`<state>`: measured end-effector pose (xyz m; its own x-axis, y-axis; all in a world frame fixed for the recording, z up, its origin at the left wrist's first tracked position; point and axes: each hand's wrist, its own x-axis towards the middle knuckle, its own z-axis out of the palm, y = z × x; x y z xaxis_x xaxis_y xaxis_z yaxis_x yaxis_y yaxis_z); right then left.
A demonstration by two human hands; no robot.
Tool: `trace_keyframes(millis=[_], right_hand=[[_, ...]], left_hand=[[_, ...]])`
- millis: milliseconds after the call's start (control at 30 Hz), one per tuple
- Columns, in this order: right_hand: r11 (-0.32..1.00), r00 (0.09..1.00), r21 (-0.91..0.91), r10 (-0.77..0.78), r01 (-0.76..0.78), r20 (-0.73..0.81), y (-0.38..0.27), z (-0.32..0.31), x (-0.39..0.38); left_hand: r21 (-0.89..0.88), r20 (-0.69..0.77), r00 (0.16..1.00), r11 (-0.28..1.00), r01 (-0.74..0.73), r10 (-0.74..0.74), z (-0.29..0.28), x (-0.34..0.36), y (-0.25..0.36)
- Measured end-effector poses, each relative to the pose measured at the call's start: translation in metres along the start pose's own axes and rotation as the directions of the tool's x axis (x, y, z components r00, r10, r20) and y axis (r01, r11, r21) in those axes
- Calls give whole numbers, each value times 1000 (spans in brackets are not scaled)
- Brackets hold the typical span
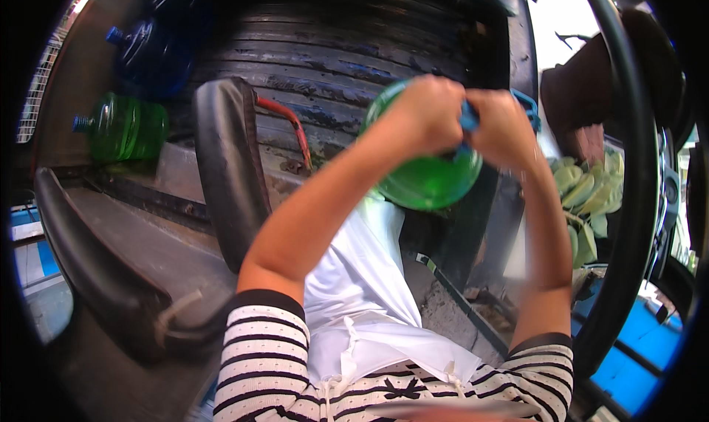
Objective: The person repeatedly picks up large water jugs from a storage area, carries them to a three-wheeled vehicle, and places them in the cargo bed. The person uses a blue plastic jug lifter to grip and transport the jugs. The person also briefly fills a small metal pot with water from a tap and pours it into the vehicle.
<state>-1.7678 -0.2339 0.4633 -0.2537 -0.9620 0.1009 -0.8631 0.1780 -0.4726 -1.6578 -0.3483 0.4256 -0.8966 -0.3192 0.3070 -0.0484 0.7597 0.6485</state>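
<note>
Partly beneath the left hand [432, 115] (a fist), the green jug [430, 182]

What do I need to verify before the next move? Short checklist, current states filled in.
1. Both hands at the green jug: ok, left hand and right hand are closed at its blue top.
2. Grip firm: cannot tell, the fingers are mostly hidden.
3. Top sealed: cannot tell, the hands cover most of it.
4. Jug supported from below: cannot tell, its underside is out of sight.
5. Jug apart from the red bar: ok, a gap shows between them.
6. Second green jug away from the hands: ok, it is well off to the left.
</note>
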Motion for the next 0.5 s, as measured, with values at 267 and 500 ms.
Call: trace_keyframes(millis=[267, 500], right_hand=[[987, 945, -37, 161, -157, 286, -9, -25, 30], [986, 944, 35, 147, -164, 297, 5, -23, 30]], left_hand=[[-233, 50, 988, 960, 154, -146, -22, 14, 13], [-213, 105, 960, 937, 277, -260, -15, 18, 15]])
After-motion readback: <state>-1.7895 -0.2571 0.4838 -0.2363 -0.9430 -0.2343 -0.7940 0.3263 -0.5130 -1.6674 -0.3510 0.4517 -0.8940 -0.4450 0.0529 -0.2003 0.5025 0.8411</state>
